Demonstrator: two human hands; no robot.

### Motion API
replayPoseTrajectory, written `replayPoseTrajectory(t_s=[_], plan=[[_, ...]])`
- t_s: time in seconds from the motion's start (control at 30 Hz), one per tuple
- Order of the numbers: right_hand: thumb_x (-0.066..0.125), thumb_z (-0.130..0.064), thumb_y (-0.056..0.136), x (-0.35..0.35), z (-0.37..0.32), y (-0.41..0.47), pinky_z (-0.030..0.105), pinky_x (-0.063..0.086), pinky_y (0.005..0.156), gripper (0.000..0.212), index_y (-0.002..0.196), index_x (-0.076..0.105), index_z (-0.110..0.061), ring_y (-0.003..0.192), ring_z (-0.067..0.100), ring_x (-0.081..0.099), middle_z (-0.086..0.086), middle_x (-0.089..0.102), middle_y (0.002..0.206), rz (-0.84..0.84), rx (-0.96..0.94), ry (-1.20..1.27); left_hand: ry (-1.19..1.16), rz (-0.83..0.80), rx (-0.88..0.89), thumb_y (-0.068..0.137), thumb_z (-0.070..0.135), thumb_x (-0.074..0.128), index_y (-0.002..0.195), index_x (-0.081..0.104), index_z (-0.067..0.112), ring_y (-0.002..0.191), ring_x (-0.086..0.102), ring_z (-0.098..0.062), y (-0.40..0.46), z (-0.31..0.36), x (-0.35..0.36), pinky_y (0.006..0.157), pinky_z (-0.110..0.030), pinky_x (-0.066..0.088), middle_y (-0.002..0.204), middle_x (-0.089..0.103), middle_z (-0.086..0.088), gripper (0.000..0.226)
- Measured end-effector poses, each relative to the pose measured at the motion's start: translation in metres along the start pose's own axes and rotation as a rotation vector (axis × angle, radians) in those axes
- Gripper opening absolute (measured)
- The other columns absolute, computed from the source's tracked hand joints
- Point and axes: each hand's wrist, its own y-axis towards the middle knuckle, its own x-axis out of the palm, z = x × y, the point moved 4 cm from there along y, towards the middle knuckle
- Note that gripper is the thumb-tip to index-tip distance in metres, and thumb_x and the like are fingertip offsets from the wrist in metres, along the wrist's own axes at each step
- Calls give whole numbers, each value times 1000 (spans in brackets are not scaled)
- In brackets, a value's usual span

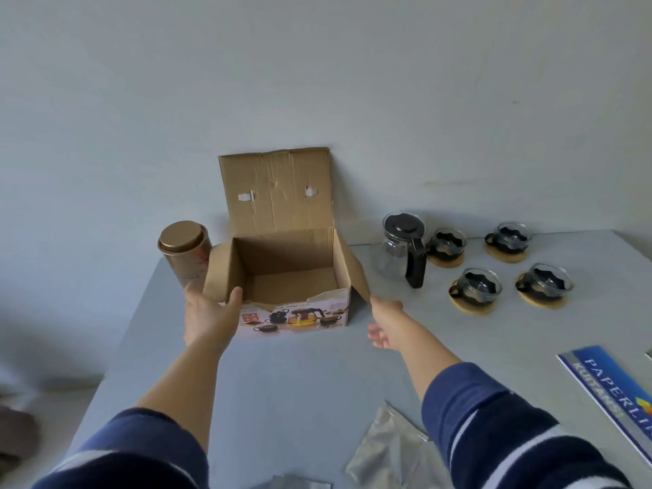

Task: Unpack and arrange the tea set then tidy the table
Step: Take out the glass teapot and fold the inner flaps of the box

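- Cardboard box (289,277) open and empty near the far edge of the grey table (282,375), tall lid flap upright against the wall, side flaps splayed outward, printed tea-set picture on the near face.
- Left hand (211,315) at the box's near left corner, fingers spread wide, thumb hooked over the top of the left side flap, palm against the outside.
- Right hand (382,324) at the box's near right corner, just below the tip of the right flap, fingers loose and open; contact with the flap impossible to tell.
- Both forearms in blue sleeves with white stripes.
- Gold tin (185,254) with lid on, standing upright just left of the box, partly hidden behind the left flap.
- Glass teapot (404,250) with black lid and handle, upright to the right of the box.
- Four glass cups with black holders further right of the box, beyond the teapot, each on a round wooden coaster: far left cup (446,245), far right cup (509,238), near left cup (476,287), near right cup (545,285).
- Silver foil pouch (388,453) lying flat well nearer than the box, by the right sleeve.
- Blue printed pad (614,393) flat, nearer than the box and off to the right.
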Motion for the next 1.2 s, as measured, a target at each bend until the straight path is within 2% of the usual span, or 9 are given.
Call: replayPoseTrajectory(t_s=[0.13,0.2,0.3,0.47,0.73,0.83,0.93,1.1,1.2], plan=[[35,-15,102,23,3,2,38,44,97,33,126,47,5,70,24,54,15,55,81,-77,72,650,3,37,148,86,25,68,147,25,14,128,48,-29,3,7,-17,98,-45,47,148,38,-5,74],[41,-4,100,22,-1,1,38,46,96,18,102,53,8,78,22,58,13,52,76,-90,66,778,59,48,264,87,18,66,147,25,20,126,50,-26,3,14,-21,96,-45,49,150,37,0,73],[46,3,96,14,-5,-13,37,43,106,21,75,50,3,97,22,54,14,51,77,-135,69,957,99,-22,441,90,12,60,141,40,23,120,55,-23,3,21,-18,94,-44,52,138,50,1,56],[45,6,94,14,6,-31,41,44,106,22,72,46,1,72,21,55,15,49,76,-154,73,1023,226,-215,525,102,24,41,146,40,26,134,43,-22,-1,15,-3,104,-43,47,154,34,5,44],[43,6,92,31,13,-41,42,53,94,9,89,51,2,68,20,57,14,49,76,-40,-44,1019,238,-227,573,102,23,42,146,42,21,132,46,-25,8,6,-9,106,-40,45,152,35,1,44],[49,5,90,25,6,-46,44,59,78,28,117,48,-2,77,26,65,15,58,96,150,-242,953,245,-240,579,102,25,41,146,41,20,132,45,-26,9,6,-8,106,-41,45,153,34,0,45],[53,1,85,16,-11,-63,46,59,80,36,118,49,-12,97,27,65,6,62,115,353,-560,727,247,-282,570,102,31,40,146,40,19,134,42,-26,9,6,-5,109,-41,42,153,32,2,46],[54,-9,91,39,-32,-93,31,55,71,29,120,60,-14,88,18,67,1,71,104,524,-1199,-176,205,-288,542,100,34,44,145,42,16,132,43,-25,7,11,1,108,-41,43,152,34,1,48],[57,-12,90,59,-31,-87,31,54,60,23,110,68,-17,83,22,69,1,74,94,526,-1346,-582,180,-291,536,100,35,45,143,44,16,131,45,-25,14,14,5,105,-42,45,151,35,3,48]])
